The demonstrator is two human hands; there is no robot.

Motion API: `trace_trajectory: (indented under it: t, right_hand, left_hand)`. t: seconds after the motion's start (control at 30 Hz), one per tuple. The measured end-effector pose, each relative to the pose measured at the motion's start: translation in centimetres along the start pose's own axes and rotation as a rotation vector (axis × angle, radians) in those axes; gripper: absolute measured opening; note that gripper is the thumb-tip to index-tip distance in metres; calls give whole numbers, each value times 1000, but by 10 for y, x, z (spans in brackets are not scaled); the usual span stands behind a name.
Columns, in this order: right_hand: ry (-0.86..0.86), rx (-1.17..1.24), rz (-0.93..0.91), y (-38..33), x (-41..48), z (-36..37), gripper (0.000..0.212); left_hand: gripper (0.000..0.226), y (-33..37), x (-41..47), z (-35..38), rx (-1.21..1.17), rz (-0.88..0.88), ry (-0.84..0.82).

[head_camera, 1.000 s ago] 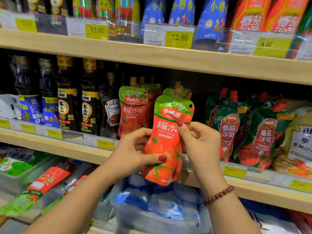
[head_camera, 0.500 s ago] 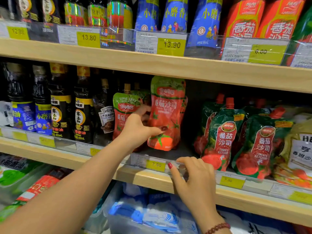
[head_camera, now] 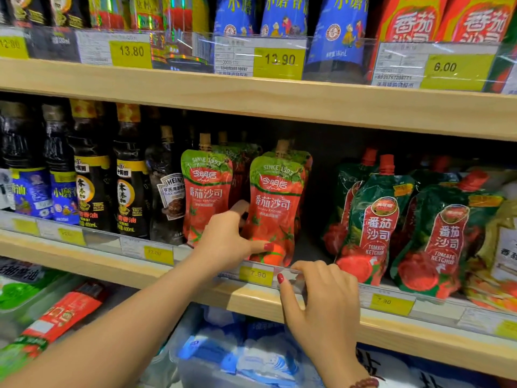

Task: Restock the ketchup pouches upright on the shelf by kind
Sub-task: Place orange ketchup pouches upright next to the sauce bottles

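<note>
Open shelf gap (head_camera: 316, 219) at frame centre between red ketchup pouch (head_camera: 275, 208) and green pouches (head_camera: 375, 219), dark bottles (head_camera: 128, 175) crowding left, upper shelf board (head_camera: 251, 99) close overhead

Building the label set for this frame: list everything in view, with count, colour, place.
red-and-green ketchup pouches: two in front, more behind, middle shelf centre, upright
dark green ketchup pouches: several, red caps, middle shelf right
dark bottles: several, middle shelf left
blue bottles: three, top shelf centre
red packs: two, top shelf right
price tags: many, yellow, shelf edges
shelf: light wood
left hand: on the front-right red-and-green pouch, thumb on its face
right hand: on shelf edge rail, holding nothing; red bead bracelet
</note>
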State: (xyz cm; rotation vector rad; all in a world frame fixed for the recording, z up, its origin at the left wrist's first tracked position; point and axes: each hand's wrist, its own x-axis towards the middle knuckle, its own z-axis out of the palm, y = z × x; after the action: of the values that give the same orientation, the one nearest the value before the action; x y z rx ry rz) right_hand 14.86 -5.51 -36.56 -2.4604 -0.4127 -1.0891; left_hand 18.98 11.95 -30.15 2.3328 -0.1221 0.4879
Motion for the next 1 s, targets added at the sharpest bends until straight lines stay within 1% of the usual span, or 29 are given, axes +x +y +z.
trace_trajectory:
  t: [0.07,0.13,0.27,0.53,0.67,0.83,0.9,1.0]
  right_hand:
    - [9,10,-3,0,0,0,17]
    - [19,14,-8,1,0,1,17]
    - [31,10,-17,1,0,2,19]
    - [62,9,-20,0,0,5,21]
    - [69,-5,-23,1,0,7,23]
    - [65,-12,-23,0,0,7,23]
    - [60,-11,-21,0,-1,6,22]
    - [49,-13,-22,-1,-1,6,23]
  left_hand:
    - [70,-2,-5,1,112,-3,45]
    - [66,-3,-5,1,145,-15,69]
    - [59,2,5,2,144,-57,23]
    - [52,3,22,16,130,-67,31]
    - [54,5,28,20,186,-86,20]
    - [59,17,45,24,366,-169,-97]
    - [63,21,50,27,384,-183,-115]
    - [68,22,52,30,350,-178,-94]
